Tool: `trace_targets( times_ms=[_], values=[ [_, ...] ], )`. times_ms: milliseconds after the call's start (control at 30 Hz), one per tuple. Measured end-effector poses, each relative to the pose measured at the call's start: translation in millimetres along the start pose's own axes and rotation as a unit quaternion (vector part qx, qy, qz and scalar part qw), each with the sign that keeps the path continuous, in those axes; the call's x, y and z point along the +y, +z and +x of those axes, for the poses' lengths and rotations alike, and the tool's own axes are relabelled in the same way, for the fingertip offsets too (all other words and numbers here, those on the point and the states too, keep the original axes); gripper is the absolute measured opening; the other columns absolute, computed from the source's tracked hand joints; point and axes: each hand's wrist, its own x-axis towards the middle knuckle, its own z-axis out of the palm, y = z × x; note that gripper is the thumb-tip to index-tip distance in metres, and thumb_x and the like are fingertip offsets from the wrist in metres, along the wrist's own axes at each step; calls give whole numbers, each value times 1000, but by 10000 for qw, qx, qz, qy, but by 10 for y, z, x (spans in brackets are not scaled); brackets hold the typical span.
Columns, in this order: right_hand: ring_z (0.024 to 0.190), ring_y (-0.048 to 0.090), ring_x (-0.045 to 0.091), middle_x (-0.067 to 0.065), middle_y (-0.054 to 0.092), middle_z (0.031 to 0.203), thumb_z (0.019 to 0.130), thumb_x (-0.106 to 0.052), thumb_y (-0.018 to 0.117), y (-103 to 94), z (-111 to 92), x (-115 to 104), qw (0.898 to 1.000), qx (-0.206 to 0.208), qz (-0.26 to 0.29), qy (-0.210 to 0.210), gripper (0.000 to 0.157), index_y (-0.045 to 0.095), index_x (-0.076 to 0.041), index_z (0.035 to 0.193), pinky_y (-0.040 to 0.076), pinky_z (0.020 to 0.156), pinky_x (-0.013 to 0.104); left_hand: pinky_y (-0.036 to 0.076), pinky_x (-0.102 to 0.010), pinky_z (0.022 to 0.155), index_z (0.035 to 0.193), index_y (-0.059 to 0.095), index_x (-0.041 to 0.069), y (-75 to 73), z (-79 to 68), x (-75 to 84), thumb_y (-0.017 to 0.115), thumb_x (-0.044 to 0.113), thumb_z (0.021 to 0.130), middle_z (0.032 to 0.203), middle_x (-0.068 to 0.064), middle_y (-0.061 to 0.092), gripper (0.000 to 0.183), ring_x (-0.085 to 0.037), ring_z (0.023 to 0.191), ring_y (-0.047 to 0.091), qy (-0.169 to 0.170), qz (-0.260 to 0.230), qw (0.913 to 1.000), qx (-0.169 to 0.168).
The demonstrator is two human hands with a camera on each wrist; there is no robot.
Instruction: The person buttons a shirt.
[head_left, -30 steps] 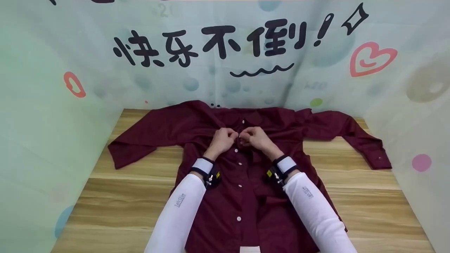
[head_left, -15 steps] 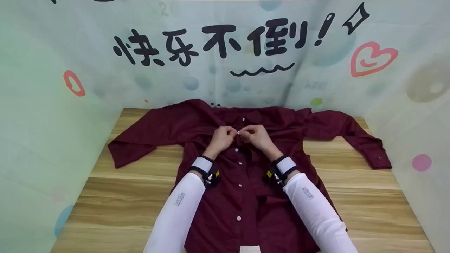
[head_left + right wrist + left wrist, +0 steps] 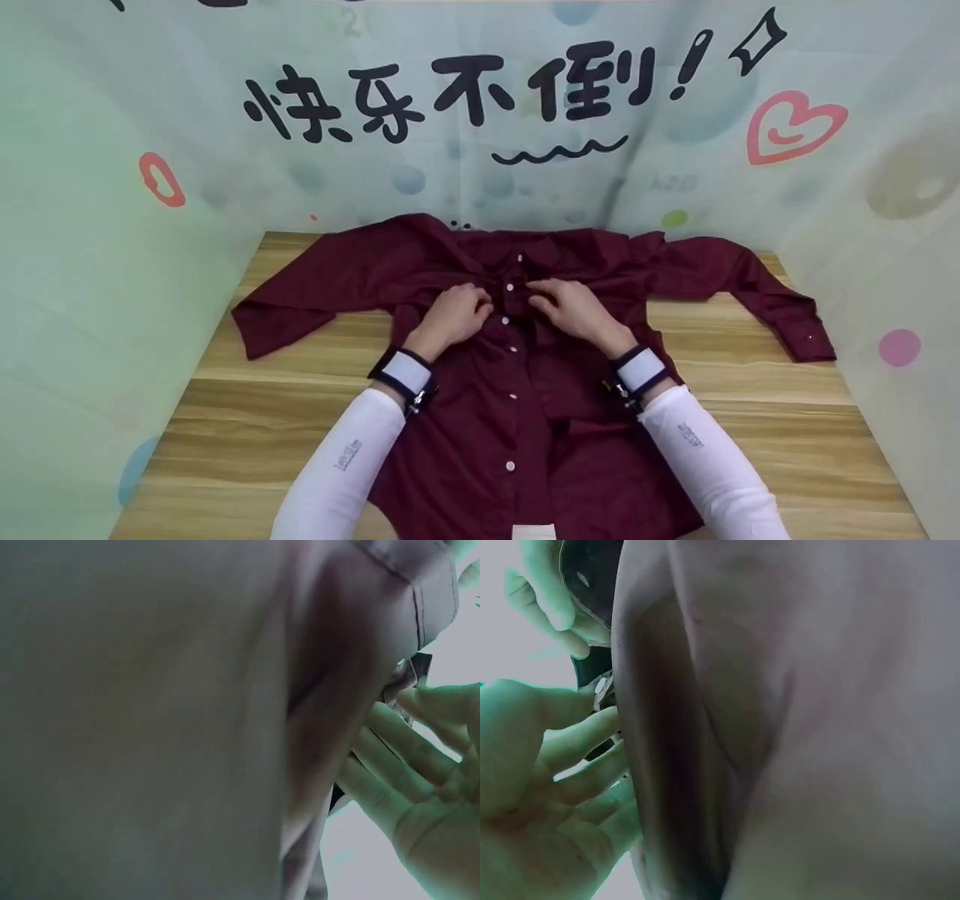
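Observation:
A dark red long-sleeved shirt [image 3: 465, 435] lies front up, sleeves spread, with white buttons down its front. My left hand [image 3: 454, 319] rests on the chest just left of the placket, fingers loosely bent. On the other side, my right hand [image 3: 574, 306] touches the cloth with fingers extended and relaxed. Between the hands a white button [image 3: 510, 287] shows on the placket. In the left wrist view, the left thumb and fingers [image 3: 585, 742] are close to the shirt's folds. The right wrist view shows the right fingers [image 3: 390, 757] spread along the cloth.
The shirt lies on a wood-grain table [image 3: 255, 435]. A printed curtain [image 3: 480, 180] closes off the back and both sides. One sleeve [image 3: 300, 300] reaches left; the other sleeve [image 3: 780, 300] bends forward at right. A pale tag [image 3: 533, 532] lies at the near hem.
Both hands pinched at the second button from the collar earlier. They have since let go and moved apart to either side, leaving that button in plain view.

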Motion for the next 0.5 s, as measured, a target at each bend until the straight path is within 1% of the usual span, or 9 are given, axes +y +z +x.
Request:
trace_targets(
  times_ms=[67, 133, 200, 267, 333, 400, 500],
  values=[
    [128, 59, 31, 15, 63, 138, 107, -29, 56, 1, -46, 10, 9990, -356, -234, -100, 42, 61, -7, 142, 45, 107, 47, 48, -46, 102, 125, 69, -1, -13, -80, -10, 62, 21, 102, 124, -20, 66, 32, -38, 116, 62, 80, 346, 9987, -363],
    [137, 51, 32, 16, 55, 148, 108, -37, 50, 11, -80, 24, 9961, -776, -421, -35, 50, 53, -9, 150, 40, 112, 48, 44, -47, 108, 135, 63, -1, -14, -147, -23, 61, 26, 103, 138, -22, 58, 42, -40, 128, 56, 24, 585, 9951, -800],
    [144, 42, 35, 19, 45, 155, 110, -43, 42, 27, -91, 40, 9912, -1165, -598, 176, 56, 44, -10, 155, 34, 116, 49, 36, -47, 115, 145, 54, 1, -6, -195, -37, 60, 30, 103, 152, -23, 46, 52, -40, 140, 44, -96, 758, 9888, -1280],
    [148, 33, 38, 21, 36, 160, 110, -47, 37, 40, -82, 52, 9860, -1440, -685, 479, 61, 37, -10, 159, 29, 119, 52, 28, -48, 120, 153, 45, 3, 5, -219, -52, 58, 35, 104, 161, -23, 33, 60, -40, 149, 30, -235, 857, 9811, -1717],
    [150, 27, 40, 23, 30, 163, 110, -49, 33, 52, -47, 59, 9806, -1625, -780, 764, 64, 31, -9, 161, 26, 119, 54, 23, -48, 122, 157, 39, 5, 17, -218, -68, 57, 36, 104, 165, -22, 25, 63, -39, 152, 22, -296, 909, 9756, -1977],
    [152, 21, 41, 23, 24, 165, 110, -50, 30, 60, 7, 65, 9748, -1786, -892, 998, 65, 27, -10, 162, 23, 120, 57, 20, -48, 123, 159, 34, 6, 20, -194, -86, 55, 37, 105, 166, -21, 21, 66, -38, 154, 17, -333, 947, 9718, -2133],
    [154, 14, 41, 21, 18, 167, 110, -50, 29, 64, 101, 75, 9659, -1997, -1067, 1252, 66, 24, -11, 163, 20, 120, 61, 19, -47, 123, 160, 33, 8, 13, -140, -112, 56, 37, 105, 167, -20, 19, 67, -37, 155, 15, -359, 902, 9713, -2172]
  ],
)
